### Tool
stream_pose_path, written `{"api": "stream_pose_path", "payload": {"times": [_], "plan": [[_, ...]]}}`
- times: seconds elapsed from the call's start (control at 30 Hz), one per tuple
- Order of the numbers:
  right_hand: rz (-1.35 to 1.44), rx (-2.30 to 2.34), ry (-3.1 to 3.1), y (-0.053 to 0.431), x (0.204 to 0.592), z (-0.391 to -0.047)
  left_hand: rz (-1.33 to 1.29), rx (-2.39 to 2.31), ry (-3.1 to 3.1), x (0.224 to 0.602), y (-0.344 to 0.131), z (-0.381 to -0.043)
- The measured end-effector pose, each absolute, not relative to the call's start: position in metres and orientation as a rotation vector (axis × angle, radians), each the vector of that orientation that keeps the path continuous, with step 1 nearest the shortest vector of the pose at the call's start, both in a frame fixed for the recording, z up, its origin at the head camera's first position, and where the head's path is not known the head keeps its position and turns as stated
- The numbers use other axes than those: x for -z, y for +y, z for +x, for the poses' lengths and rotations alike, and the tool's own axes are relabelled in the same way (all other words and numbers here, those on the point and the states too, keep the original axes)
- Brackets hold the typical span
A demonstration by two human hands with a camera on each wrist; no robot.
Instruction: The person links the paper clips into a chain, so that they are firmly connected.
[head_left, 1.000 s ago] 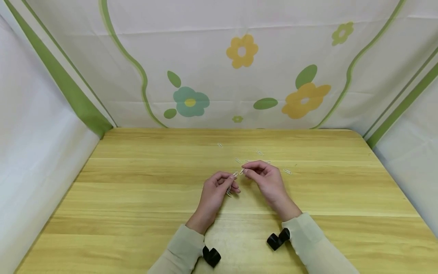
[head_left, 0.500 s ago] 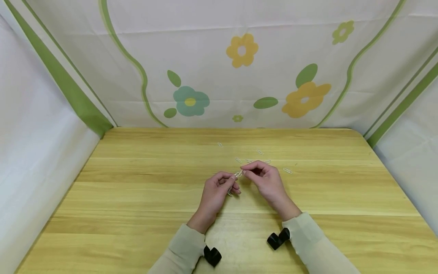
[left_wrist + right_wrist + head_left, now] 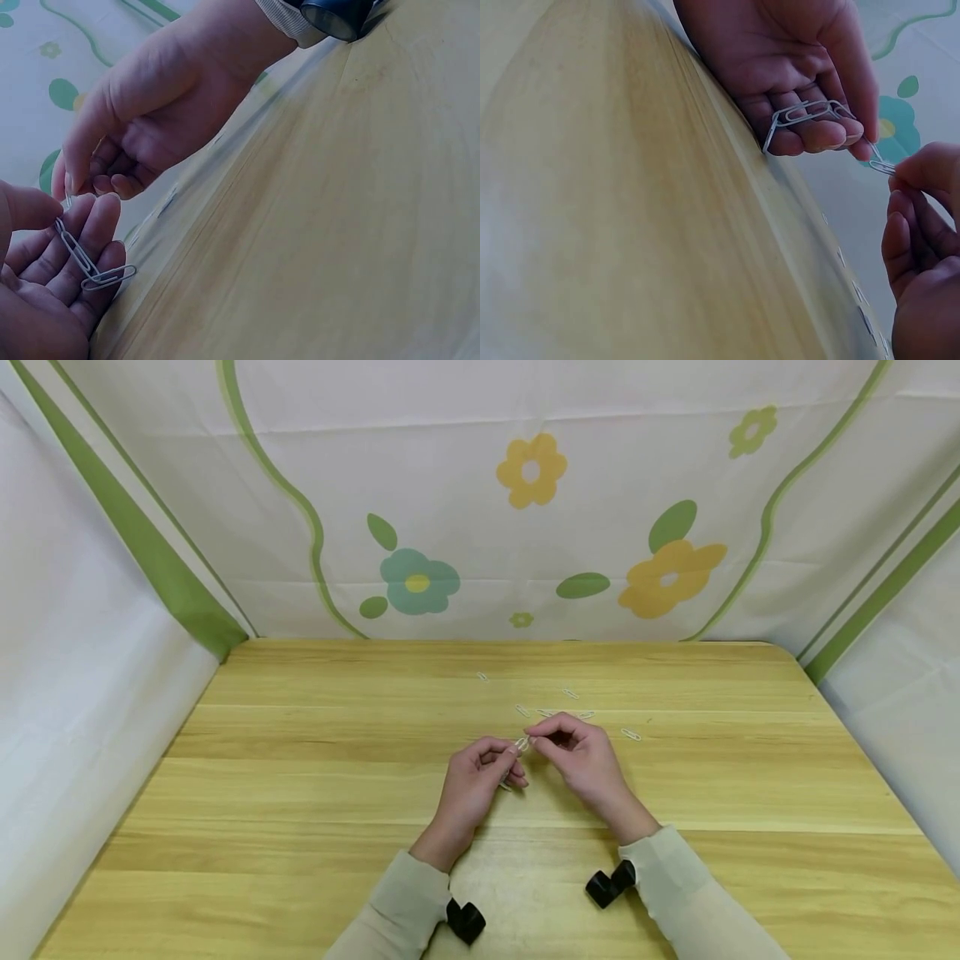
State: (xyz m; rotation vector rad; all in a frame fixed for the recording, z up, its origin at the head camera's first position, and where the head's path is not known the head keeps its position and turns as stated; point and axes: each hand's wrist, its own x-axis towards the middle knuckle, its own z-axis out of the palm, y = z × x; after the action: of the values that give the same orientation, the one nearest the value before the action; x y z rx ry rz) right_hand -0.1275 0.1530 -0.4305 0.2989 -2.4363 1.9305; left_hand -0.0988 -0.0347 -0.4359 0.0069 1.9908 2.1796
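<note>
In the head view my left hand (image 3: 467,787) pinches one end of a short chain of paper clips (image 3: 802,112) between thumb and index finger. The linked clips trail across its curled lower fingers, as the right wrist view shows. My right hand (image 3: 592,770), just to the right, pinches a single paper clip (image 3: 883,167) by one end. That clip's free end meets the clip end jutting from the left fingertips. The two overlap, but whether they are hooked together I cannot tell. Both hands are held over the wooden table (image 3: 300,827).
Several loose paper clips lie beyond the hands, including one clip (image 3: 631,735) to the right and another clip (image 3: 482,677) farther back. A white flowered cloth (image 3: 465,485) hangs behind the table. Black wrist cameras (image 3: 467,922) sit at both cuffs.
The right hand has moved slightly left, bringing its paper clip from a small gap into overlap with the clip end at the left fingertips. The left hand has stayed nearly still.
</note>
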Motion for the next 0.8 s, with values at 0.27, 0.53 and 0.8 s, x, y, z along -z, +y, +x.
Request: {"api": "stream_pose_path", "payload": {"times": [0.27,0.53,0.8], "plan": [[0.389,-1.856,-2.487,0.1524,0.4313,-0.1272,0.012,-2.192,1.98,0.4364,-0.0354,-0.0988],[0.378,-1.829,-2.555,0.1521,0.4339,-0.1287,0.002,-2.201,1.967,0.4373,-0.0358,-0.0994],[0.352,-1.819,-2.573,0.1524,0.4366,-0.1268,0.016,-2.198,1.976,0.4366,-0.0347,-0.0985]]}}
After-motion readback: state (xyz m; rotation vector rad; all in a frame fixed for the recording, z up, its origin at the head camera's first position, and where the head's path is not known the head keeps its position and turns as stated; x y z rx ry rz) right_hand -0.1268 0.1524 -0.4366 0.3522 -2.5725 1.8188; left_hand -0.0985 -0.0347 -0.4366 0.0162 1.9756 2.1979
